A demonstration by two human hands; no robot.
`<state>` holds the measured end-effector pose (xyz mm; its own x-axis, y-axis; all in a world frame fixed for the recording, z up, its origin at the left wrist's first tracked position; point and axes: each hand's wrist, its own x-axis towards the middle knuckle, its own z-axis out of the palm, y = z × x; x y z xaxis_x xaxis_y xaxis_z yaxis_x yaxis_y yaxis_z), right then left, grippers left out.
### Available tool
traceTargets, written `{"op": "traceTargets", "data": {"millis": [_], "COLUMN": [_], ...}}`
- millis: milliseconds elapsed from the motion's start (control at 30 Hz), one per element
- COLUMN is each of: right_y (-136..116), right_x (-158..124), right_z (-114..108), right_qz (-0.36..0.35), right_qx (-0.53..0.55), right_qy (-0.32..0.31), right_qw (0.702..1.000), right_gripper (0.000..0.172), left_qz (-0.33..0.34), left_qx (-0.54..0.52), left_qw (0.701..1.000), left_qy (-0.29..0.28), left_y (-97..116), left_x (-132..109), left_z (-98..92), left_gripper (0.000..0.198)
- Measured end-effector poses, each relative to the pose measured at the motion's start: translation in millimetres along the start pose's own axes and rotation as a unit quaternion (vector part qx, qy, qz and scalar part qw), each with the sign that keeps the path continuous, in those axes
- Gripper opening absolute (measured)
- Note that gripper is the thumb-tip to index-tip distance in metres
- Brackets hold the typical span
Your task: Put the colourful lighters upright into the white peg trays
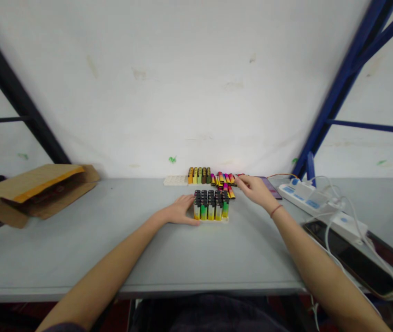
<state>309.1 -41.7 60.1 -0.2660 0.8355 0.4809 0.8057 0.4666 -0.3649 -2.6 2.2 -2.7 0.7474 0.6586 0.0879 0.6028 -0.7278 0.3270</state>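
Observation:
A pale tray [224, 220] holds several rows of upright lighters [211, 210] with black tops and clear, yellow and green bodies. My left hand [181, 212] grips the tray's left side, its thumb at the front corner and its fingers farther back. Behind and to the right lies a loose pile of small red, purple and yellow pieces [222, 179], perhaps lighter sleeves. At the pile's right edge is my right hand [250, 186], thumb and fingers drawn together. Whatever may be between those fingertips is too small to make out.
Near the wall, a white holed tray [175, 180] carries rows of orange, yellow, green and brown upright pieces [199, 175]. An opened cardboard box [44, 189] lies left. To the right are a tablet-like screen [270, 186], a power strip [320, 207] with white cables and a dark phone [351, 258].

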Motion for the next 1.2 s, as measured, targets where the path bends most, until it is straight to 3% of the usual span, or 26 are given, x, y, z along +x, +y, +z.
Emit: {"op": "traceTargets", "data": {"millis": [67,133,267,400,533,733,933,1067,1200], "right_y": [18,30,31,27,30,33,36,38,42], "right_x": [0,-1,-2,-1,0,1,-2,1,3], "right_z": [11,24,39,37,37,38,45,49,51], "right_qz": [-0.018,-0.036,0.025,0.121,0.15,0.179,0.177,0.178,0.169], "right_qx": [-0.065,-0.098,-0.123,-0.195,-0.22,-0.175,-0.1,0.001,0.074], "right_qy": [-0.005,-0.054,-0.146,-0.134,-0.123,-0.183,-0.085,0.009,0.025], "right_qw": [0.998,0.993,0.981,0.964,0.956,0.951,0.976,0.984,0.982], "right_gripper": [0.038,0.038,0.041,0.035,0.024,0.021,0.026,0.016,0.025], "left_qz": [-0.002,-0.001,0.001,-0.002,-0.003,0.004,0.001,0.002,-0.004], "left_qx": [0.001,-0.001,-0.003,-0.004,-0.007,-0.004,-0.001,-0.003,-0.008], "left_qw": [1.0,1.0,1.0,1.0,1.0,1.0,1.0,1.0,1.0], "left_qy": [-0.002,-0.001,0.001,-0.001,0.002,0.003,-0.003,0.0,0.001], "left_y": [-1,-1,0,1,1,3,3,3,2], "left_x": [0,0,0,0,0,-1,-1,0,0], "left_z": [0.4,0.4,-0.8,-1.2,-0.9,-2.3,-3.3,-2.8,-1.7], "left_gripper": [0.102,0.102,0.1,0.102,0.102,0.1,0.101,0.099,0.102]}}
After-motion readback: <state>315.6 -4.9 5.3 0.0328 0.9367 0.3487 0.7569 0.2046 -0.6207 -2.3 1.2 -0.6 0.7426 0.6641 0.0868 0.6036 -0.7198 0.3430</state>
